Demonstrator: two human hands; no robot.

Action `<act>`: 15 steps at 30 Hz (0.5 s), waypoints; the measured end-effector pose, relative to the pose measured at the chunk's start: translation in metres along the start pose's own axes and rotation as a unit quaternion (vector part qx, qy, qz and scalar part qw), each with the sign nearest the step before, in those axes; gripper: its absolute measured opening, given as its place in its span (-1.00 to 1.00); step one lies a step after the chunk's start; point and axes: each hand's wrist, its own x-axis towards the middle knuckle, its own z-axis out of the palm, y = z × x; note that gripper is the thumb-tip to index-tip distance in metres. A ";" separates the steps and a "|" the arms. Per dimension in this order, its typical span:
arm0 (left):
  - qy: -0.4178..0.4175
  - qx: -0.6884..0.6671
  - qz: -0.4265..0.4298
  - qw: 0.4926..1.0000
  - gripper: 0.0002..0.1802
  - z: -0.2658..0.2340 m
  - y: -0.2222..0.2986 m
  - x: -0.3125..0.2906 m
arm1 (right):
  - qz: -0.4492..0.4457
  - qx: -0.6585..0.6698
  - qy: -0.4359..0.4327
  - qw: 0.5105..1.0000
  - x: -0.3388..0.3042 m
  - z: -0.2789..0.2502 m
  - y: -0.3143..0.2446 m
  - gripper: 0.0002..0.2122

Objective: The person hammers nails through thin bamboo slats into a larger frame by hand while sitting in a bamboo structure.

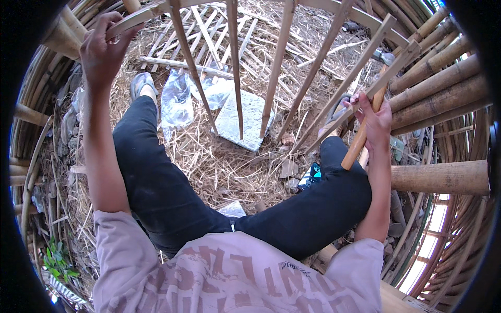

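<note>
One crossbar (143, 17) clamped in left hand (106, 49); slat (390, 72), wooden handle (356, 148) clamped in right hand (378, 121).

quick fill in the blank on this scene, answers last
The left hand grips the slatted frame at its ____ end.
Of the two hands, the wooden handle is held by the ____.
The clear plastic lies to the ____ of the pale slab.
The colour of the lower-left leaves is ____.

Missing: left; right hand; left; green
</note>
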 end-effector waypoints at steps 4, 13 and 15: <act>0.022 0.046 0.083 0.995 -0.61 -0.002 -0.002 0.001 | 0.028 -0.053 0.024 0.998 -0.001 -0.002 0.000 -0.78; 0.008 0.026 0.053 0.998 -0.61 -0.004 0.009 0.002 | -0.011 0.000 -0.002 1.000 0.003 -0.006 0.005 -0.76; 0.014 0.029 0.050 0.998 -0.62 -0.004 0.009 0.001 | -0.003 0.002 0.003 1.000 0.003 -0.004 0.003 -0.76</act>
